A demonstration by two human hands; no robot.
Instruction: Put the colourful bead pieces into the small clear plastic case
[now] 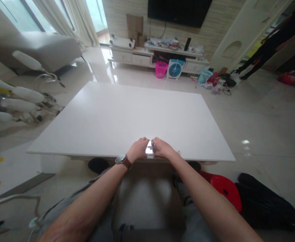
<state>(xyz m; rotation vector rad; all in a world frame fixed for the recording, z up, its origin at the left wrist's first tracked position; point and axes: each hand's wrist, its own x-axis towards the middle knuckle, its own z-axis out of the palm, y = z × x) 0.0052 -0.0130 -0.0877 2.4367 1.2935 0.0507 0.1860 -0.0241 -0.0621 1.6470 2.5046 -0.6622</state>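
Note:
At the near edge of a large white table, my two hands meet around a small, shiny rectangular thing. It has a bright face with a darker mark, and its exact kind is too small to make out. My left hand, with a watch on its wrist, grips the thing's left side with curled fingers. From the right, my right hand closes on the other side, its fingertips bent inward. Just right of my right wrist, a tiny clear item shows at the table edge.
A red stool and a black bag-like heap lie to the right. White-padded chairs stand at left. Beyond the table are a TV cabinet, a pink basket and a blue fan. A person stands at far right.

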